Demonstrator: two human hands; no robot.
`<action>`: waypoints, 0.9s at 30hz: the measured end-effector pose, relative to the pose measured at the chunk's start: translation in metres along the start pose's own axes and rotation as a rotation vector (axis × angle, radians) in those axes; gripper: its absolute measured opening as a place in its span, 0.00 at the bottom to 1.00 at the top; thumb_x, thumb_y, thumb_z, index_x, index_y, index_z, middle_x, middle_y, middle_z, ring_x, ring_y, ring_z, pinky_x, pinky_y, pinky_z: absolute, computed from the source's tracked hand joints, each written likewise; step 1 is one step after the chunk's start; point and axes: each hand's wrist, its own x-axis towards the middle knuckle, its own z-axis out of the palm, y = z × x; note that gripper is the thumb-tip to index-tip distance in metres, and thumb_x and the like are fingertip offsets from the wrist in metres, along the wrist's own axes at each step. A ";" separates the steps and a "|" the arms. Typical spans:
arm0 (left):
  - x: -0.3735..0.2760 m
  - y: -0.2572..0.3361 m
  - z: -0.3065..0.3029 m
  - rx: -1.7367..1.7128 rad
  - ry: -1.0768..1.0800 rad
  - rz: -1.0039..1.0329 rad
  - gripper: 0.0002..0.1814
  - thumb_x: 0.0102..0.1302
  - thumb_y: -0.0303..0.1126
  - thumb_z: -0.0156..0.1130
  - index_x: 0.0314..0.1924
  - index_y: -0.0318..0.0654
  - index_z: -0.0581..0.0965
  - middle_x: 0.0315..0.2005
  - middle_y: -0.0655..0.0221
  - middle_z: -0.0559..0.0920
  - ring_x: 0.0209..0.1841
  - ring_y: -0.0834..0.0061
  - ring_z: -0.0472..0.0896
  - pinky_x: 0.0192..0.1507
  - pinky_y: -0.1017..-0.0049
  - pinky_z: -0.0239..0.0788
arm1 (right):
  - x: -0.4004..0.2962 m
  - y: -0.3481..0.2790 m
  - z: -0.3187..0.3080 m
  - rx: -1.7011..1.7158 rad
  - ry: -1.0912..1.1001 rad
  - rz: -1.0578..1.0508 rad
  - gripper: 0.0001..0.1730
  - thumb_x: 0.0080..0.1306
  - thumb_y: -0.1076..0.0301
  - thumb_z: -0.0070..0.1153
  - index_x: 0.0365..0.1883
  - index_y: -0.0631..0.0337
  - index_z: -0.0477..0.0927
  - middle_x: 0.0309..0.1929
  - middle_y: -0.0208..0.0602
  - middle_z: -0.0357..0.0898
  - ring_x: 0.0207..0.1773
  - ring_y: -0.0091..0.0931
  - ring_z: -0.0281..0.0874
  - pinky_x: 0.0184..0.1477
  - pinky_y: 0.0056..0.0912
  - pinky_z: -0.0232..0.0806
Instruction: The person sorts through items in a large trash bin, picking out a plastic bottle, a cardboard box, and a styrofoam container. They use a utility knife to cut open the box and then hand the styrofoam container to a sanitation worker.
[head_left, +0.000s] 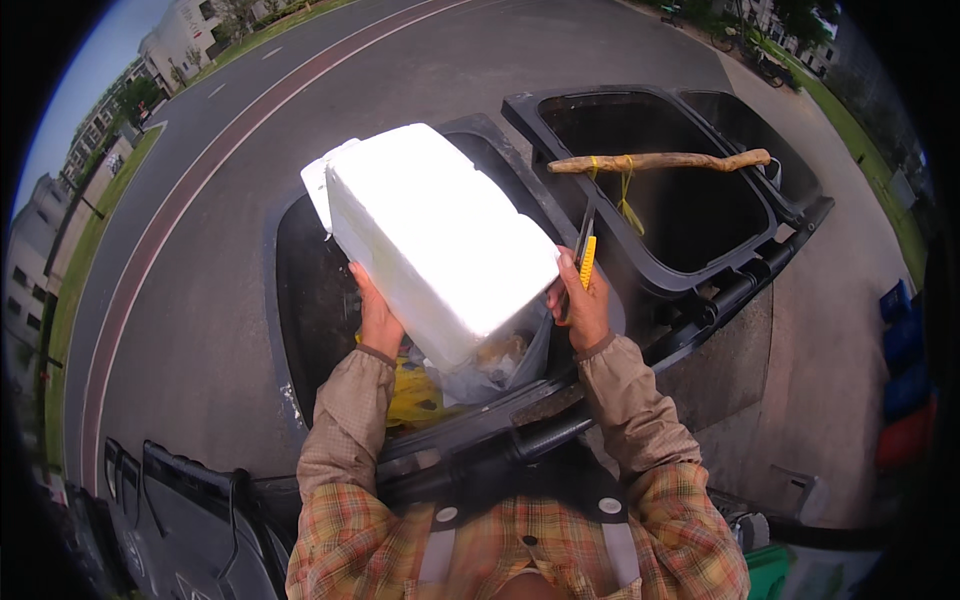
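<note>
A white polystyrene foam box (442, 232) is tilted in both hands over an open black wheeled bin (289, 330). My left hand (379, 311) grips its near left side. At the near right corner, my right hand (586, 300) holds the box together with a narrow metal tool with a yellow grip (588, 259); its exact kind is unclear. A loose foam piece (319, 191) sticks out at the box's far left end. Inside the bin, beneath the box, lie a translucent plastic bag of waste (499, 367) and a yellow bag (412, 394).
Another open black bin (660, 274) stands to the right. A wooden stick (660, 162) with yellow ties (628, 202) rests across its opening. Black bin lids (195, 517) hang at lower left. Blue containers (904, 345) and a red one (906, 435) stand at far right. Beyond runs a paved road (247, 112).
</note>
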 end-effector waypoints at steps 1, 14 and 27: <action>0.004 0.005 0.000 -0.034 -0.002 -0.005 0.39 0.61 0.65 0.39 0.63 0.46 0.58 0.57 0.69 0.65 0.58 0.68 0.63 0.59 0.69 0.56 | -0.004 -0.007 0.004 0.048 0.017 -0.026 0.26 0.61 0.48 0.52 0.47 0.61 0.72 0.13 0.25 0.67 0.13 0.14 0.61 0.14 0.14 0.50; 0.030 0.037 0.054 0.349 -0.136 0.312 0.36 0.59 0.59 0.51 0.52 0.31 0.67 0.44 0.63 0.74 0.47 0.73 0.72 0.50 0.75 0.64 | 0.018 0.005 -0.012 -0.015 0.356 -0.242 0.14 0.61 0.59 0.55 0.36 0.61 0.73 0.25 0.28 0.73 0.15 0.12 0.62 0.12 0.13 0.51; -0.064 0.004 0.115 1.828 -0.556 0.844 0.29 0.52 0.46 0.66 0.48 0.32 0.72 0.37 0.56 0.78 0.38 0.62 0.78 0.39 0.69 0.71 | -0.022 -0.055 -0.051 0.047 0.269 -0.466 0.13 0.61 0.68 0.54 0.42 0.62 0.72 0.28 0.29 0.73 0.17 0.11 0.59 0.13 0.12 0.49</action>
